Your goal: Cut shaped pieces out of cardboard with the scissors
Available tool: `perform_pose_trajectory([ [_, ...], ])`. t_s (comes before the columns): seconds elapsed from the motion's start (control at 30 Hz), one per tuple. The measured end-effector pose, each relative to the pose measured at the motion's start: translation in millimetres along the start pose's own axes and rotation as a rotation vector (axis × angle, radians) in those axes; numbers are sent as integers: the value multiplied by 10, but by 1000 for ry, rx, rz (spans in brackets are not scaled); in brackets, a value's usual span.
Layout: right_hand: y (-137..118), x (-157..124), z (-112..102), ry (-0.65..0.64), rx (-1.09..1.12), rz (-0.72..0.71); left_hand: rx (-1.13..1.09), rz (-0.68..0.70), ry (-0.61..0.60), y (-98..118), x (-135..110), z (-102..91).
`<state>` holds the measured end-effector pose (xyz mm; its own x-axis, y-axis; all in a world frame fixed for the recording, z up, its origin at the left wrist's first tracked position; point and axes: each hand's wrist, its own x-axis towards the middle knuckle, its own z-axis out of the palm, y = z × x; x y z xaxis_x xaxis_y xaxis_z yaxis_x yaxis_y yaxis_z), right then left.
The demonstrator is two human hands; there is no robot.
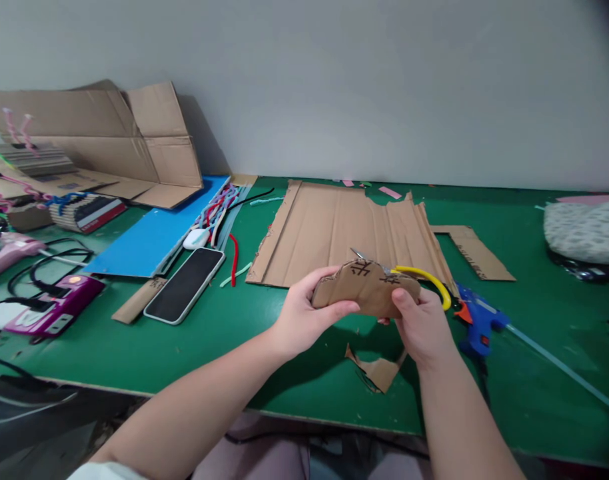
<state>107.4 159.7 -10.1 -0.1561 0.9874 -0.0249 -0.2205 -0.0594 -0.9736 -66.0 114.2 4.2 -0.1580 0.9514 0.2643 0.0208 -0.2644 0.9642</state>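
Observation:
Both hands hold up a small cut piece of brown cardboard [365,288] with black marks on it, above the green table [134,347]. My left hand [304,319] pinches its left end, thumb in front. My right hand [420,323] grips its right end and also holds yellow-handled scissors [427,280], whose metal tips poke out behind the piece's top edge. A cardboard scrap [377,370] lies on the table just below my hands.
A large creased cardboard sheet [334,230] lies behind my hands. A blue glue gun [477,320] sits at the right, a phone [184,285] and blue sheet [157,233] at the left. Pink devices with cables, pipe cleaners and folded boxes crowd the far left.

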Motion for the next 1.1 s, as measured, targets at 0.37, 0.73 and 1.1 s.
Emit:
perform_pose_trajectory([
  [0.37,3,12,1,-26,18,-44,4,-28,-3,-3,10,-15],
  [0.73,-50,1,30,-45,-38,-44,5,-23,17,19,13,-14],
  [1.1,0,9,0,-92,2,-71,-38,17,-32,17,18,-27],
])
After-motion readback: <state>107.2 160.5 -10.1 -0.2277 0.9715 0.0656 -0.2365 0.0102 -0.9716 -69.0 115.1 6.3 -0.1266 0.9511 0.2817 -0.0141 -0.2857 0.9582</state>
